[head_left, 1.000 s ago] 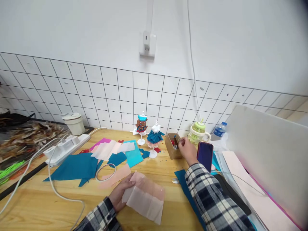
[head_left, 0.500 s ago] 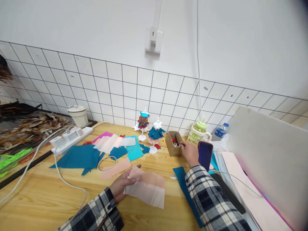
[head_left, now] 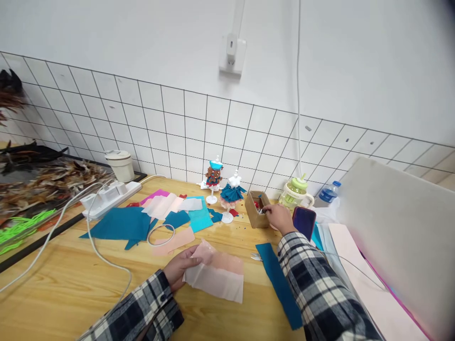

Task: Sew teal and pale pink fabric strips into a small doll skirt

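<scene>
Head view: your left hand [head_left: 181, 266], lower centre of the frame, is gripping the pink sheet [head_left: 222, 279] by its left end, thumb on top. Sheet is two-toned, darker pink along the upper part, far end unsupported, held above the worktop [head_left: 213, 324]. Cloth or paper, can't tell.

Your right hand [head_left: 280, 217], right of centre, is at the right rim of the small cardboard box [head_left: 259, 220], fingers curled over the opening. Can't tell whether they're pinching something; fingertips are too small to read. Red and pale bits show inside the box.

Step in hand, my read: left parks the sheet while right picks from, or drops into, the box. Which of the two, can't say.

Next move calls for a light fingertip pinch on the right, then a lift clear of the rim without tipping the box. Left needs only a steady, soft hold; squeezing would likely crease the sheet.

Watch your right sleeve: the phone [head_left: 304, 222] stands just beyond it, the teal strip [head_left: 277, 279] lies alongside, scissors [head_left: 255, 257] near that. Two small dress stands [head_left: 232, 193] [head_left: 214, 177] are upright left of the box, upper centre. Don't clip the nearer one coming back.
</scene>
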